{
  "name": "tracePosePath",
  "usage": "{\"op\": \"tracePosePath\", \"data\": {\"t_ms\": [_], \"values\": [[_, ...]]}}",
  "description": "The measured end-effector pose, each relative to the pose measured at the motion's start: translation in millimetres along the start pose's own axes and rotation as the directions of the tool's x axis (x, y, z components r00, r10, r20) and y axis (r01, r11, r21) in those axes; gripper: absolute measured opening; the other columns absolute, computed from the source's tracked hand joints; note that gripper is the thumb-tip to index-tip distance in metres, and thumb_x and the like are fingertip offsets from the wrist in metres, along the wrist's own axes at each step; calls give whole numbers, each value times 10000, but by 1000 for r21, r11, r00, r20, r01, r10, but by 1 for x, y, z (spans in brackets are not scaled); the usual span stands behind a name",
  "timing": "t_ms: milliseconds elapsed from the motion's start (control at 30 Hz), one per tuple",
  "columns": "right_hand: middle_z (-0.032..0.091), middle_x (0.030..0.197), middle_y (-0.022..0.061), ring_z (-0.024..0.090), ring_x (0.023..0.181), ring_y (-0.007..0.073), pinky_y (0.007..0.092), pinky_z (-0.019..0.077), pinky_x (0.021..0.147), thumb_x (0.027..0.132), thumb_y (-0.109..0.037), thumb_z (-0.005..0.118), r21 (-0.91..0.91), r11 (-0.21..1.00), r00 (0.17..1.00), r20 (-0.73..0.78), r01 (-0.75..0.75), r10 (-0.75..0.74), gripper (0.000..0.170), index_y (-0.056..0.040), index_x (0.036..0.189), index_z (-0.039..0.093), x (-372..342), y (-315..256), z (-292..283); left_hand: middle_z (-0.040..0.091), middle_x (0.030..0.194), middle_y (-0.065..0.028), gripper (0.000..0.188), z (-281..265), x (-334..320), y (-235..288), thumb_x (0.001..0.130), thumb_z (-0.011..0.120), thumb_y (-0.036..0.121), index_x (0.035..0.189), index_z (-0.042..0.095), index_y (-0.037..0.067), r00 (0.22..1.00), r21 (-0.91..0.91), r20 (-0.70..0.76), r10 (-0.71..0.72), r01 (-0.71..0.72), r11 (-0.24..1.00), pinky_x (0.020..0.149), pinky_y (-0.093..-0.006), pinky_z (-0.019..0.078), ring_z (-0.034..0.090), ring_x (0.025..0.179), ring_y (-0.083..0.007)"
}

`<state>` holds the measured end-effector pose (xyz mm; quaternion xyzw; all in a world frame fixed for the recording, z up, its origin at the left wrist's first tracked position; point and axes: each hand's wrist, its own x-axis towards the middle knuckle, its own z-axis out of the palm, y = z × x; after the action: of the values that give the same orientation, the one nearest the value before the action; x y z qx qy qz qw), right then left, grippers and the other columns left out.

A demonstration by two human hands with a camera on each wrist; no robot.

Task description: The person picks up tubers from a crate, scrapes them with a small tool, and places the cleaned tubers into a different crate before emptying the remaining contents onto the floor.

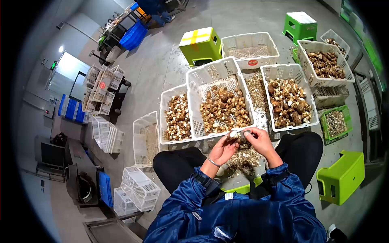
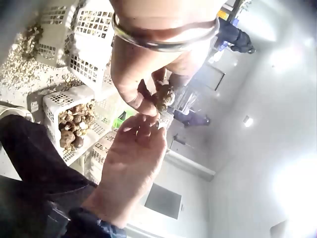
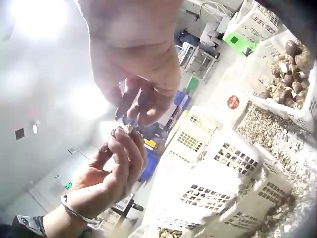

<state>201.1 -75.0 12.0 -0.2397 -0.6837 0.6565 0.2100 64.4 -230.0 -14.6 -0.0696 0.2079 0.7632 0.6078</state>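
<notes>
My left hand (image 1: 224, 150) holds a brown and pale mushroom (image 2: 165, 96) in its curled fingers, above the floor between the knees. Close against it is my right hand (image 1: 261, 141), its thumb and fingertips bent together at the mushroom. A small dark, thin thing (image 3: 120, 115) shows at the right fingertips in the right wrist view; I cannot tell its kind. Just ahead of the hands stands a white crate (image 1: 194, 121) part filled with brown mushrooms (image 1: 225, 107). Below the hands lies a heap of pale trimmings (image 1: 249, 158).
More mushrooms fill a crate at left (image 1: 163, 121) and one at right (image 1: 265, 87). A white crate (image 1: 227, 60) and a green stool (image 1: 200, 44) stand farther off. Another green stool (image 1: 342, 176) is at right. Stacked baskets (image 1: 139, 188) stand at lower left.
</notes>
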Motion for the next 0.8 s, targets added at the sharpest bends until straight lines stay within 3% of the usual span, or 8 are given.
{"op": "tracePosePath", "data": {"t_ms": [100,233,467,600,700,800], "values": [[697,900,48,614,814,98,277,495,742,901,-182,651,10,999,1000,3,-31,31,230,17,1009,693,0,1,1,635,1166,-149,314,-9,1,4,1005,518,223,1228,579,10,998,37,35,-42,41,998,868,-332,550,626,1045,-262],[688,878,17,595,796,79,263,486,726,907,-181,648,17,997,996,31,-81,80,222,11,1011,693,0,0,2,635,1158,-148,323,-12,0,2,1009,523,247,1220,575,8,999,52,-48,19,-16,999,852,-316,562,639,1012,-256],[696,876,23,594,794,73,263,482,707,901,-177,653,-5,1000,999,23,-23,23,226,14,1013,697,-1,7,7,646,1107,-108,314,-17,0,3,1002,540,277,1181,596,26,998,83,54,-36,31,996,797,-310,543,622,982,-218],[704,908,41,613,812,91,273,489,728,900,-179,647,-12,1000,999,43,-10,11,231,16,1015,697,-2,6,7,645,1092,-87,315,-24,3,1,995,553,270,1207,587,40,999,54,6,-35,34,998,793,-306,534,612,954,-200],[701,948,63,628,821,113,282,496,729,898,-167,643,-32,983,983,26,182,-181,217,9,1010,701,-3,1,11,643,1097,-80,298,-18,2,-2,986,571,229,1221,576,45,999,106,-35,18,-14,994,796,-301,534,613,947,-197],[698,962,79,634,815,115,271,502,717,889,-141,638,-31,999,999,8,44,-44,190,-2,1000,705,-5,-1,11,644,1101,-85,273,-9,-1,-2,960,599,149,1219,573,66,999,148,-27,44,-40,988,802,-309,531,617,948,-211]]}}
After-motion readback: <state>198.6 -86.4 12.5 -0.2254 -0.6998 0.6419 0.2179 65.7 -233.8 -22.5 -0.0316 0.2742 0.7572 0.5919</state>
